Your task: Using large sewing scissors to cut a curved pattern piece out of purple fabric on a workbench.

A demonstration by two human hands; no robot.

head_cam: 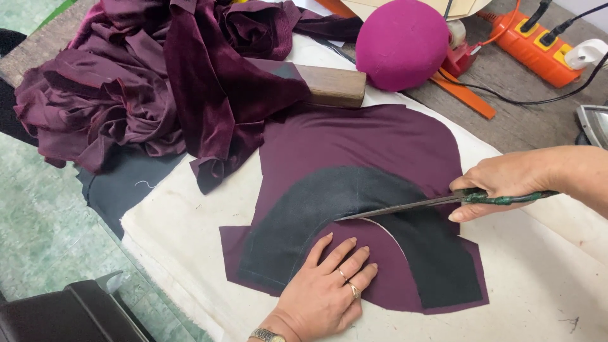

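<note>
At the far left a heap of crumpled plum velvet (158, 76) lies in glossy folds, spilling over a dark grey cloth (120, 183) and onto the off-white, coarse padded table cover (190, 234). Behind the heap a smooth brown wooden block (332, 85) lies flat. In the middle a flat piece of matte purple fabric (354, 142) is spread out, and on it rests a curved, arch-shaped charcoal pattern piece (316, 209) with a felt-like nap. The left hand (326, 285), wearing rings and a wristwatch, lies palm down on the purple fabric inside the arch, its fingers stretched out and slightly fanned, pressing the cloth flat. Above sits a round magenta domed form (402, 44), smooth and felted. The scissors (411, 204) lie nearly level, long axis running left to right, with the slim steel blades pointing left along the inner edge of the charcoal piece and the green-wrapped handles at the right. The right hand (506, 180) grips those handles, fingers curled tightly through and around them. At the upper right an orange power strip (538, 44) with plugs sits on the bare wooden tabletop (506, 123).
</note>
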